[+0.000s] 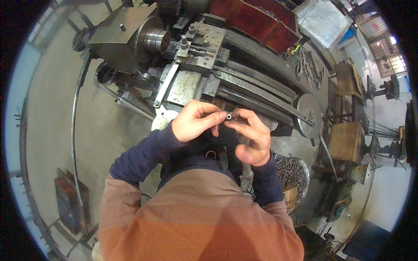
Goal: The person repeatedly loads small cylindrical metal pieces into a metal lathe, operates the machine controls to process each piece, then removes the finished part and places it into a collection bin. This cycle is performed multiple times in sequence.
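In front of my body, both hands come together over the near side of a metal lathe. A small round metal piece (228, 116) with a dark centre hole sits at the fingertips, its ringed end facing up. My left hand (195, 120) pinches it between thumb and fingers. From the other side, the thumb and fingers of my right hand (253, 134) close on the same piece. How long it is cannot be seen, since fingers cover the rest. Beyond my hands are the lathe's tool post (185, 47) and, to its left, the round chuck (156, 40).
A long flat bar (261, 95) runs right along the lathe to a round plate (308, 114). Several wrenches (308, 67) lie at the far right, near a red tray (252, 19). A container of small metal pieces (292, 176) stands by my right elbow.
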Available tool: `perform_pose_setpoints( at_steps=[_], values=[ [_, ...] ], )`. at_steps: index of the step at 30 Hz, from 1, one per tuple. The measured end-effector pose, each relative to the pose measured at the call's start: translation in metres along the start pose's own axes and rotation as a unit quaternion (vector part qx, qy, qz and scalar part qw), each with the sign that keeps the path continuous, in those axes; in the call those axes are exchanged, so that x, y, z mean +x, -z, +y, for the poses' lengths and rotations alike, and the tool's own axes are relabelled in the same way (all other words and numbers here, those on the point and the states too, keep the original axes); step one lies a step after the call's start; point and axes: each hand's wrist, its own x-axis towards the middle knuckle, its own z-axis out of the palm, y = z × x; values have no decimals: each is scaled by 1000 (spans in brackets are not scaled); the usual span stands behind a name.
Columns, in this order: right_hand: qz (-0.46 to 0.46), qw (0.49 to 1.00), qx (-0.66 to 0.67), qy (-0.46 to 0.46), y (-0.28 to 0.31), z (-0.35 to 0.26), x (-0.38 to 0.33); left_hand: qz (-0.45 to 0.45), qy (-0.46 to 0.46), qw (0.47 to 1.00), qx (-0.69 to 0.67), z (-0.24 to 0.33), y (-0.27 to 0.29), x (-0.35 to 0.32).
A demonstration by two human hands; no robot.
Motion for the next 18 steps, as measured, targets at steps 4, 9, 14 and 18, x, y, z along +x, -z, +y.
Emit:
perform_pose_setpoints(
  at_steps=[4,9,14,18],
  values=[
    [0,1000,18,-22,-2,0,1,-3,2,999,-40,0,1,0],
    [-5,1000,9,-20,-4,5,2,13,31,997,-75,-2,3,0],
    [9,996,73,-49,-9,9,2,17,26,997,-71,-1,3,-2],
    [25,995,84,-53,-10,9,3,19,27,998,-58,-3,5,-2]
  ],
)
